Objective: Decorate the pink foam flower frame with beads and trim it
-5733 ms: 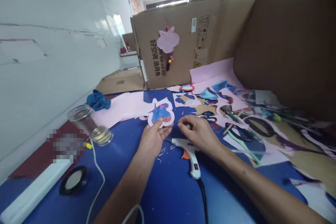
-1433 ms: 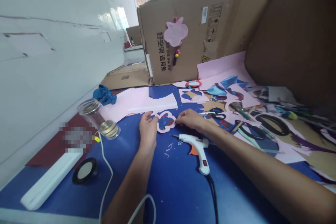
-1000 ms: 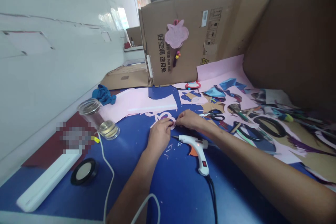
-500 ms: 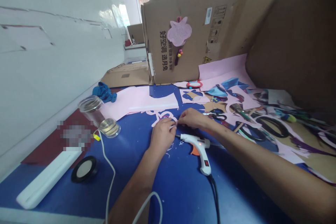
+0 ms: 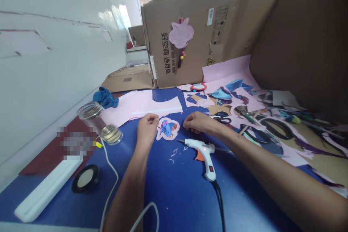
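A pink flower-shaped cutout point(image 5: 162, 137) lies on the blue tabletop, its middle filled with blue and mixed-colour pieces. Close at its left edge is my left hand point(image 5: 146, 127), fingers closed in a pinch; whether they touch the cutout or hold something small I cannot tell. To the right of the cutout, a short gap away, my right hand point(image 5: 196, 122) has its fingers curled together, their tips partly hidden. Just below the right hand, a white hot glue gun point(image 5: 199, 145) with an orange trigger rests on its side, its nozzle pointing toward the cutout.
Scissors point(image 5: 223, 119), pink scraps and a black tape roll point(image 5: 277, 129) crowd the right side. A lidded clear jar point(image 5: 99, 117), a white bar point(image 5: 46, 190) and a round black-rimmed object point(image 5: 85, 178) stand left. Behind rises a cardboard box point(image 5: 201, 11). Cables cross the front.
My left hand has lifted off the cutout and moved left, uncovering its coloured middle. The right hand is now apart from the cutout's edge. The view has shifted slightly.
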Demonstrator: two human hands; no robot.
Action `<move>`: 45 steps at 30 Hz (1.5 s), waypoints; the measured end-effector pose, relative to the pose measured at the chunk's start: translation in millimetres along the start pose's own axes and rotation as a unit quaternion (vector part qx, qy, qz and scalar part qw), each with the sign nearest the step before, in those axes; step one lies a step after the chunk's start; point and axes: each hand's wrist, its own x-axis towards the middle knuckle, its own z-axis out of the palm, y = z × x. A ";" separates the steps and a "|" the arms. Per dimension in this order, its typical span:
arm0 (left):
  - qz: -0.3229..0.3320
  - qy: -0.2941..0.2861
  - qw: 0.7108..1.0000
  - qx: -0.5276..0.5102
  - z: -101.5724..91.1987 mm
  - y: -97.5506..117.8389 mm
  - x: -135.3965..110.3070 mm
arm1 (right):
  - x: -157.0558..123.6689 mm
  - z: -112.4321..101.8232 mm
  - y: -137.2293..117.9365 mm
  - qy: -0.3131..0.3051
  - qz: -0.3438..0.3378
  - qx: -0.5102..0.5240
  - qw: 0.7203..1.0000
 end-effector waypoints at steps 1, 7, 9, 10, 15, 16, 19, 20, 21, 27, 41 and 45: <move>0.003 -0.021 1.000 0.018 4.6 2.1 0.5 | -0.4 -0.2 -0.7 0.001 0.000 0.001 1.000; 0.001 -0.141 0.981 0.136 42.1 21.2 -5.4 | 0.3 2.5 6.6 0.001 -0.022 0.046 0.999; 0.011 -0.145 0.976 0.162 47.8 22.1 -8.0 | 2.5 2.3 13.6 -0.003 -0.035 0.070 0.997; 0.024 -0.138 0.975 0.172 48.9 21.0 -9.3 | 3.7 1.8 17.1 -0.004 -0.039 0.082 0.996; 0.089 -0.151 0.958 0.225 47.2 10.6 -13.7 | 4.8 -3.9 26.7 0.004 -0.038 0.119 0.992; 0.096 -0.153 0.955 0.235 47.1 9.6 -14.0 | 3.7 -5.4 26.9 0.006 -0.037 0.122 0.992; 0.117 -0.155 0.945 0.265 48.6 8.8 -14.7 | -0.8 -9.6 26.1 0.009 -0.042 0.128 0.991; 0.124 -0.153 0.941 0.274 49.6 8.7 -15.0 | -2.1 -10.6 26.1 0.007 -0.045 0.129 0.991; 0.129 -0.150 0.939 0.282 50.8 8.6 -15.3 | -3.2 -11.4 26.2 0.004 -0.049 0.130 0.990; 0.142 -0.128 0.931 0.310 56.8 4.2 -17.1 | -3.7 -11.7 29.9 -0.013 -0.068 0.128 0.989; 0.108 -0.126 0.945 0.283 56.1 3.0 -10.4 | -0.5 -16.4 35.0 -0.048 -0.071 0.181 0.980; 0.107 -0.127 0.946 0.279 57.1 2.5 -10.0 | -1.1 -16.7 35.5 -0.063 -0.067 0.197 0.976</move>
